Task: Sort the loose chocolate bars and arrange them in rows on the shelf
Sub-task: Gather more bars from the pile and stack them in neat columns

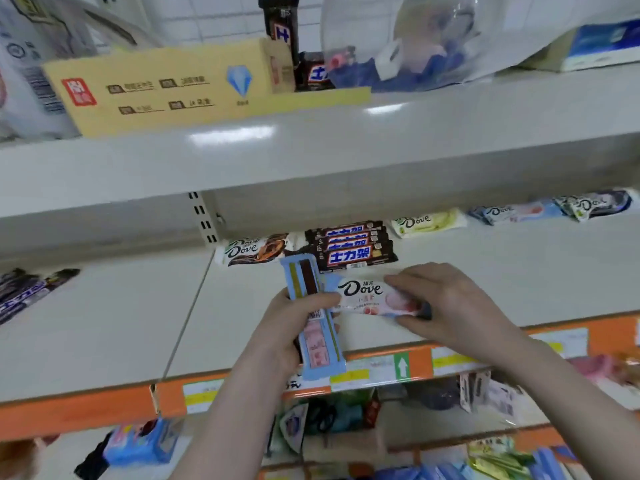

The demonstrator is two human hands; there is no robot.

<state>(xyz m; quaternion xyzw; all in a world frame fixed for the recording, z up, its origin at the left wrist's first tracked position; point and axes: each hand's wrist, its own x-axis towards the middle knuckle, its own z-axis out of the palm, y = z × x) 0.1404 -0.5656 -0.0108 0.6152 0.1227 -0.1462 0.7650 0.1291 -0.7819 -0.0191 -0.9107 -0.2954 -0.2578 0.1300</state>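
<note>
My left hand (pixel 291 327) grips a stack of light-blue Dove bars (pixel 313 323), held upright with their backs toward me. My right hand (pixel 450 306) holds a pink-and-white Dove bar (pixel 370 296) lying sideways, its left end against that stack. Both are just above the grey shelf (pixel 138 323). Behind them on the shelf lie a brown Dove bar (pixel 252 251), a stack of dark Snickers bars (pixel 349 245), a green Dove bar (pixel 427 221), a pale-blue Dove bar (pixel 516 213) and a dark Dove bar (pixel 599 204).
More dark bars (pixel 31 292) lie at the shelf's far left. The shelf above carries a yellow display box (pixel 166 88), upright Snickers bars (pixel 282 26) and a clear bag (pixel 415 43). An orange price rail (pixel 86 403) edges the shelf; packaged goods fill the shelves below.
</note>
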